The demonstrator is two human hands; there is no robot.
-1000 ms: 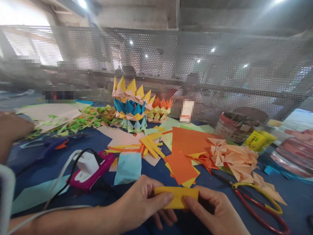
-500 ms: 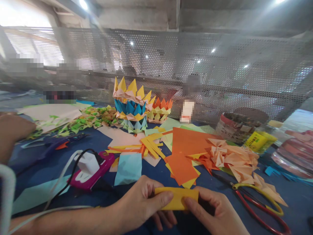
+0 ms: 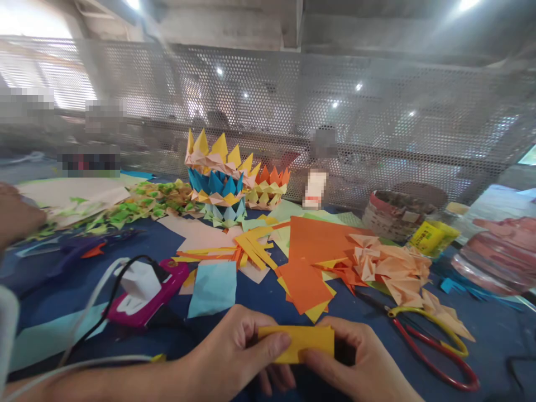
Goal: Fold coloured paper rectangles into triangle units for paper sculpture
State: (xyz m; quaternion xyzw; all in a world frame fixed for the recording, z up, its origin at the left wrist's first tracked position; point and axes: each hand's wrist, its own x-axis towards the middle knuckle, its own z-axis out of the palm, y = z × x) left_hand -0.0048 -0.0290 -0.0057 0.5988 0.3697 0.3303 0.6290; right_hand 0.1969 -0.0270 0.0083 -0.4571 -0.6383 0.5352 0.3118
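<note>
Between my two hands is a folded strip of yellow paper [image 3: 299, 340], held level above the dark blue table. My left hand [image 3: 255, 346] pinches its left end, thumb on the front face and the other fingers behind. At the right end, my right hand [image 3: 349, 357] grips it the same way, its thumb along the lower edge. Just beyond lie orange paper squares [image 3: 305, 287] on yellow ones, and a light blue paper piece [image 3: 213, 287]. Scissors [image 3: 435, 340] with red and yellow handles rest right of my right hand.
Folded paper crowns [image 3: 218, 187] stand at the back centre. Peach folded pieces [image 3: 389, 265] and a pink-tinted clear container [image 3: 498, 257] are at right. A magenta power strip [image 3: 146, 296] with cables lies left. Another person's hand [image 3: 19, 215] shows at the left edge.
The view has shifted slightly, so the things on the table appear further left. Both hands still hold the yellow paper; my right thumb has slid left along its lower edge.
</note>
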